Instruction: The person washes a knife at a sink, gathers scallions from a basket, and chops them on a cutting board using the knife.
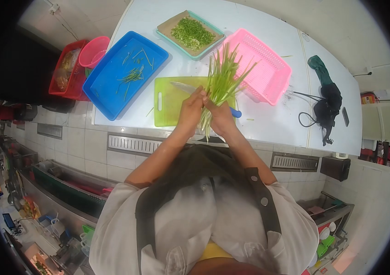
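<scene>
**Green stalks (225, 73) over the cutting board (170, 110)**

The right hand (221, 117) closes round them; whether the left hand's (192, 110) curled fingers grip any is unclear. A knife (236, 112) lies beneath; blue tray (104, 98) and pink basket (268, 66) flank.

A kitchen, apparently a commercial one, is indicated by the chopped greens (190, 34) and lime-green cutting board (172, 109) set toward twelve o'clock on the counter (273, 126), slotted drain grates (133, 143) let into the tiled floor (73, 144), and steel-fronted unit (55, 205) at eight o'clock.

Grn stalks (223, 78), bunched, tops splayed, abv cutting bd (170, 109)
</scene>
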`<state>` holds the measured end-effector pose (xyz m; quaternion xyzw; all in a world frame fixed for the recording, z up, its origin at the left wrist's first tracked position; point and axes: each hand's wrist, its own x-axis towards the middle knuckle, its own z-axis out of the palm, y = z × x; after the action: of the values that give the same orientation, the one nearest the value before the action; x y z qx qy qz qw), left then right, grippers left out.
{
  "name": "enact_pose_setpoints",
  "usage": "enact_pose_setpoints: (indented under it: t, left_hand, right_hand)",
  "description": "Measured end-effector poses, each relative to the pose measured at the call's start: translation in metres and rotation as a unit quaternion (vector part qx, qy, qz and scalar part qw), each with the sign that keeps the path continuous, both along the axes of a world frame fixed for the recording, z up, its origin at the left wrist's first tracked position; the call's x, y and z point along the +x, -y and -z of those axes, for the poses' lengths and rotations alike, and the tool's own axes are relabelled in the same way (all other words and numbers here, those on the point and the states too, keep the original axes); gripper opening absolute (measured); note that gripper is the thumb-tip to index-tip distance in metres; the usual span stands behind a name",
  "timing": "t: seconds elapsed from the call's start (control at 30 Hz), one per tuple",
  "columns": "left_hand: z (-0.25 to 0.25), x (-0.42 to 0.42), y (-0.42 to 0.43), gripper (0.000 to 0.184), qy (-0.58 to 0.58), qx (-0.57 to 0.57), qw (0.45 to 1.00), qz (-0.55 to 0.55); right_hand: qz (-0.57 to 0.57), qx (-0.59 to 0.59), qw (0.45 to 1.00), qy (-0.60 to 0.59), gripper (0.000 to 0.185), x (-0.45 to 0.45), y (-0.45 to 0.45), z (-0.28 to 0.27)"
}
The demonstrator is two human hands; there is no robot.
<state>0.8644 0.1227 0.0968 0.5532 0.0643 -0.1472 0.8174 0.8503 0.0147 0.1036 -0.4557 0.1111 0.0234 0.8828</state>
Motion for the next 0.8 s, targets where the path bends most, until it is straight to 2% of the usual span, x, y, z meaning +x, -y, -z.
enact_pose_setpoints:
  t: [0.1,0.17,0.23,0.3,0.33,0.4,0.5,0.53,0.6,0.63,0.67,0.77,0.8]
  left_hand:
    - [-0.035,-0.007,-0.01,0.06,-0.085,0.035,0.995,0.041]
    - [-0.031,-0.004,-0.019,0.057,-0.049,0.033,0.997,0.057]
    - [-0.027,0.005,-0.028,0.051,-0.023,0.034,0.991,0.125]
    - [-0.023,0.013,-0.037,0.042,-0.012,0.033,0.97,0.24]
    - [-0.019,0.017,-0.04,0.039,-0.076,-0.007,0.961,0.267]
    - [-0.02,0.02,-0.051,0.038,-0.113,-0.032,0.95,0.289]
    - [-0.026,0.008,-0.046,0.042,-0.1,-0.085,0.964,0.231]
    - [-0.027,0.0,-0.042,0.045,-0.086,-0.108,0.971,0.197]
    - [-0.018,-0.013,-0.044,0.045,-0.079,-0.105,0.974,0.183]
    - [-0.01,-0.017,-0.045,0.045,-0.074,-0.102,0.976,0.175]
    - [0.003,-0.018,-0.044,0.037,-0.067,-0.138,0.975,0.159]
    - [-0.015,-0.004,-0.045,0.033,-0.076,-0.171,0.982,0.022]
    - [-0.027,0.006,-0.046,0.032,-0.04,-0.16,0.986,-0.011]
  right_hand:
    - [-0.09,-0.02,0.995,0.023,0.034,-0.001,0.01,0.003]
    - [-0.108,-0.026,0.994,-0.008,0.03,-0.001,0.015,0.007]
    - [-0.13,-0.023,0.991,-0.02,0.026,0.0,0.014,0.006]
    - [-0.162,-0.013,0.987,-0.017,0.022,-0.002,0.012,0.001]
    - [-0.186,-0.017,0.982,-0.037,0.021,-0.003,0.01,-0.002]
    - [-0.237,-0.023,0.968,-0.076,0.018,-0.005,0.006,-0.007]
    - [-0.341,0.017,0.927,-0.151,0.017,-0.026,0.002,-0.013]
    - [-0.376,-0.022,0.912,-0.16,0.019,-0.033,0.001,-0.007]
    - [-0.359,-0.045,0.917,-0.169,0.019,-0.046,0.003,-0.011]
    - [-0.351,-0.056,0.919,-0.172,0.019,-0.049,0.003,-0.012]
    - [-0.437,-0.05,0.892,-0.108,0.027,-0.044,0.012,0.002]
    - [-0.361,0.097,0.915,-0.152,0.033,-0.048,0.018,0.006]
    - [-0.332,0.128,0.926,-0.126,0.048,-0.049,0.018,0.014]
